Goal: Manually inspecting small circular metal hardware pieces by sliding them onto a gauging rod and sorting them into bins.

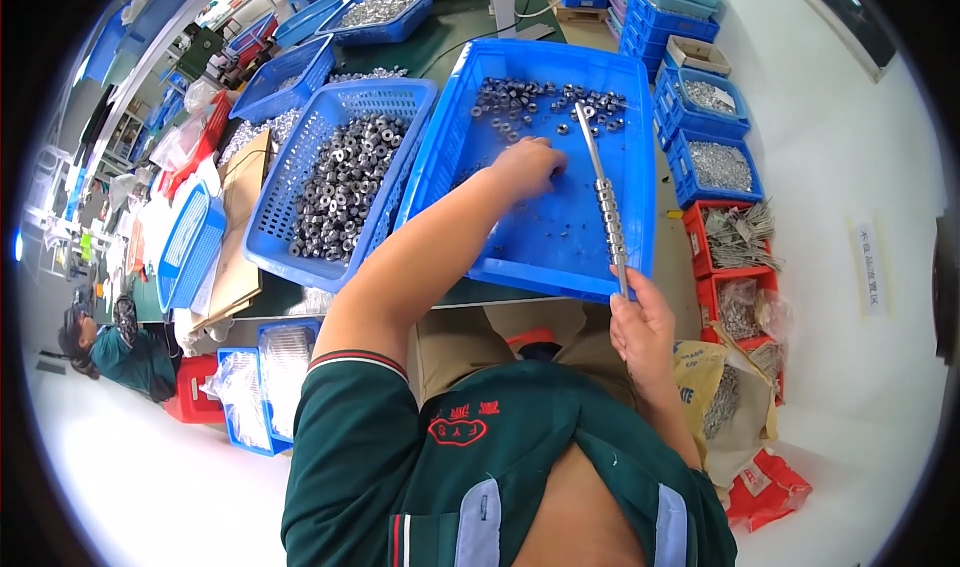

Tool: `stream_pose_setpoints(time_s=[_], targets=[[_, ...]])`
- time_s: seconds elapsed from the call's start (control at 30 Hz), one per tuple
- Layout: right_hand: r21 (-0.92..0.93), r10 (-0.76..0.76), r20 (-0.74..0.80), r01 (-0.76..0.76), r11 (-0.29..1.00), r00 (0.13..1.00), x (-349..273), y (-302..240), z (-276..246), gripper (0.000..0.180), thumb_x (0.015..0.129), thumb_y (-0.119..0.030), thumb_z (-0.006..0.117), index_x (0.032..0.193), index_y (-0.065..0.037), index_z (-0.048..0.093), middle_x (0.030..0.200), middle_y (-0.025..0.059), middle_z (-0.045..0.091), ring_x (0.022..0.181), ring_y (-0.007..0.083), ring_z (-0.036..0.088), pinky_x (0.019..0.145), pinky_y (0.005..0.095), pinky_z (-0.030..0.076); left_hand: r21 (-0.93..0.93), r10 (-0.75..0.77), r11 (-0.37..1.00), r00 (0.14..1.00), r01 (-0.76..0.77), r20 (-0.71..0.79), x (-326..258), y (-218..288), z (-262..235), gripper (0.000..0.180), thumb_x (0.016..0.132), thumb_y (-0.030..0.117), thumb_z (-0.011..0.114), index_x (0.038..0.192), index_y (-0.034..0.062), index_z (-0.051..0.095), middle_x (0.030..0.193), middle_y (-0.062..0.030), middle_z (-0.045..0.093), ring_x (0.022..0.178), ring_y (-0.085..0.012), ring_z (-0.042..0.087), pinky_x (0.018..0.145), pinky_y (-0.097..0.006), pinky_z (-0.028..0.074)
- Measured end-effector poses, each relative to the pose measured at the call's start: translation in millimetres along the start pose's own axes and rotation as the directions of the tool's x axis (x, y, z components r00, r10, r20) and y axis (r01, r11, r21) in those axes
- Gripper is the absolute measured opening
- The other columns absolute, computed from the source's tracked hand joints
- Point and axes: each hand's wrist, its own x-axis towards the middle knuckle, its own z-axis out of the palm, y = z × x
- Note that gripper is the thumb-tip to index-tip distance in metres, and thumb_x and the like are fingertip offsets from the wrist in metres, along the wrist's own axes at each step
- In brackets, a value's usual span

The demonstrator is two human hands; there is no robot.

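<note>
In my right hand [643,325] is a thin metal rod [590,142], gripped at its lower end and slanting up over the blue tray [646,167]. Several shiny metal rings [608,212] are threaded on its middle and lower part. My left hand [530,167] is over the tray's middle, left of the rod, with its fingers curled and pressed together. Whatever it may hold is hidden. Loose metal nut-like rings [510,97] are scattered toward the far side of the tray, and a few small dark bits lie nearer to me.
Left of the tray stands a blue perforated basket [265,217] heaped with metal rings [345,182]. Cardboard [240,227] lies beyond it. Stacked blue bins [720,162] and red bins [715,242] of metal parts line the right. A person [125,352] sits at the far left.
</note>
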Motion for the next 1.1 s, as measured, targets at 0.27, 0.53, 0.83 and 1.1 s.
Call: stream_pose_setpoints(time_s=[0.27, 0.53, 0.83, 1.1], targets=[[0.016, 0.005, 0.008, -0.005, 1.0, 1.0, 2, 2, -4, 0.038, 0.091, -0.007, 0.052, 0.128, -0.003, 0.044, 0.059, -0.0067, 0.039, 0.047, -0.0003, 0.032, 0.042, 0.017, 0.023, 0.112, -0.114, 0.989, 0.982, 0.097, 0.153, -10, 3, -13, 0.028, 0.066, 0.008, 0.064, 0.092, 0.0152, 0.067, 0.098, -0.0064, 0.065, 0.096, -0.0265, 0.06, 0.079, -0.038, 0.047], [-0.006, 0.008, 0.01, -0.008, 1.0, 1.0, 1, -2, -4, 0.038, 0.091, -0.008, 0.053, 0.127, -0.002, 0.045, 0.059, -0.0057, 0.04, 0.048, 0.0006, 0.034, 0.042, 0.017, 0.025, -0.254, -0.076, 0.965, 0.996, 0.063, -0.041, -6, -11, -36, 0.03, 0.07, 0.011, 0.067, 0.099, 0.0084, 0.067, 0.093, -0.0075, 0.068, 0.079, -0.0218, 0.065, 0.072, -0.034, 0.05], [-0.012, 0.046, 0.069, -0.045, 0.999, 0.997, -1, -3, -7, 0.037, 0.091, -0.007, 0.052, 0.127, -0.004, 0.046, 0.058, -0.0064, 0.04, 0.046, 0.0003, 0.033, 0.041, 0.0174, 0.024, -0.997, -0.083, -0.013, 0.994, -0.071, -0.069, -18, -12, -76, 0.019, 0.087, 0.006, 0.056, 0.105, 0.0002, 0.055, 0.091, -0.0085, 0.061, 0.083, -0.0193, 0.063, 0.074, -0.029, 0.05], [0.002, 0.028, 0.084, -0.028, 1.0, 0.996, 2, -2, -8, 0.037, 0.091, -0.007, 0.052, 0.127, -0.004, 0.046, 0.058, -0.0065, 0.039, 0.046, 0.0002, 0.032, 0.041, 0.0173, 0.023, -0.996, -0.13, -0.049, 0.989, -0.078, -0.071, -19, -8, -79, 0.019, 0.088, 0.006, 0.054, 0.105, -0.0019, 0.058, 0.092, -0.0097, 0.063, 0.084, -0.0189, 0.064, 0.076, -0.029, 0.051]])
